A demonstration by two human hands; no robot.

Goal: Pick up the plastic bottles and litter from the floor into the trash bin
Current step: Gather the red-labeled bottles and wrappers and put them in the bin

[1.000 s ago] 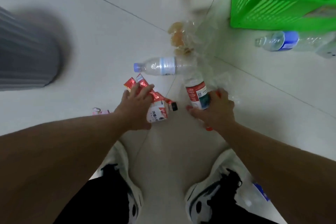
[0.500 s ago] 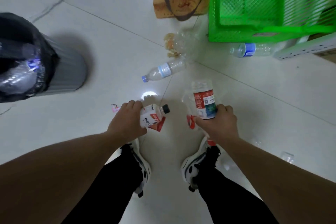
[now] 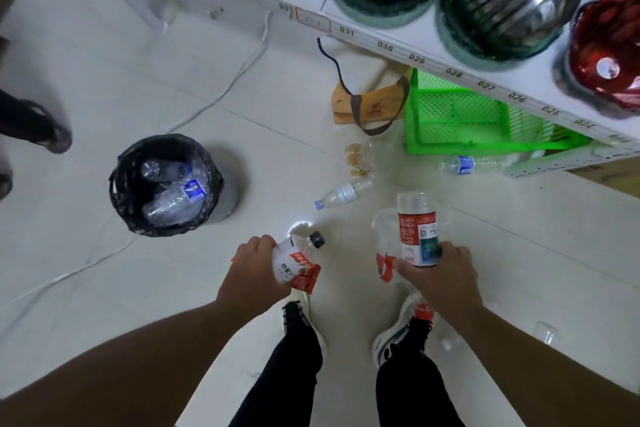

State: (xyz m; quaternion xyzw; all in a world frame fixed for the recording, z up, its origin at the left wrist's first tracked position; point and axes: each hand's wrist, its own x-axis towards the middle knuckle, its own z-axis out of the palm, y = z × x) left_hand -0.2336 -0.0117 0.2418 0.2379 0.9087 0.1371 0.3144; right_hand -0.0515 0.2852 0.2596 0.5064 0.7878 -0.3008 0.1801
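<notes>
My left hand [image 3: 251, 270] grips a small white bottle with a black cap [image 3: 298, 255] together with a red wrapper [image 3: 306, 277]. A red-labelled clear bottle [image 3: 417, 232] and a clear plastic bag with red print [image 3: 384, 253] are held in my right hand [image 3: 440, 274]. To the left stands the grey trash bin [image 3: 166, 184], lined with a black bag and holding several clear bottles. On the floor ahead lie a clear bottle with a blue cap [image 3: 341, 194], a crumpled clear bag with crumbs [image 3: 367, 156] and another bottle with a blue label [image 3: 467, 165].
A white numbered shelf [image 3: 388, 45] with bowls overhangs at the upper right. Under it sit a green plastic crate [image 3: 460, 118] and a tan bag [image 3: 367, 104]. A white cable [image 3: 221, 90] crosses the floor. Someone's dark shoe [image 3: 31, 125] is at the left edge.
I have risen from the floor with both hands still holding their bottles and litter. The view has pulled back, bringing the whole bin and the shelf into sight.
</notes>
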